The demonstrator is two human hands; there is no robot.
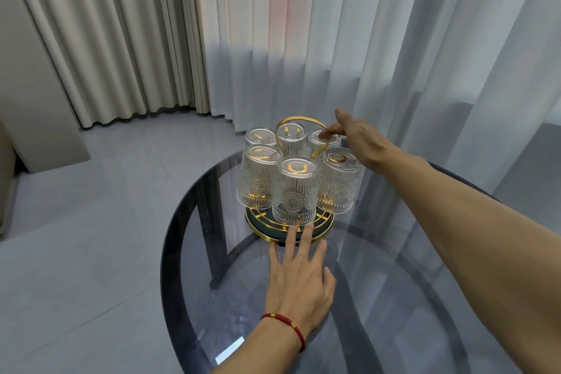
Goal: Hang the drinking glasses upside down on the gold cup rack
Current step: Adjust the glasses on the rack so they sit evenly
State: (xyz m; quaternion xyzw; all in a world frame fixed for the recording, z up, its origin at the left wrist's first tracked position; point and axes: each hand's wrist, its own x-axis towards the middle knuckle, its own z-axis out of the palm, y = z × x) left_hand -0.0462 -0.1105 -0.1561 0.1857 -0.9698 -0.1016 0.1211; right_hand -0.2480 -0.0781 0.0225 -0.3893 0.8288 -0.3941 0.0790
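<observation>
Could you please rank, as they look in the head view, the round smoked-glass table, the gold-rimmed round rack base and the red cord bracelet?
1. Round smoked-glass table
2. Gold-rimmed round rack base
3. Red cord bracelet

The differences look clear.

A round smoked-glass table [394, 297] with a dark rim filled the lower right of the frame. The gold cup rack [321, 229] was stood on it near the far edge, and the left hand [299, 284] was rested flat on the glass just below the rack's base.

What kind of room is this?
Probably a home living room: floor-length curtains over sheer drapes, a round smoked-glass side table, and a decorative gold cup rack of glasses.
</observation>
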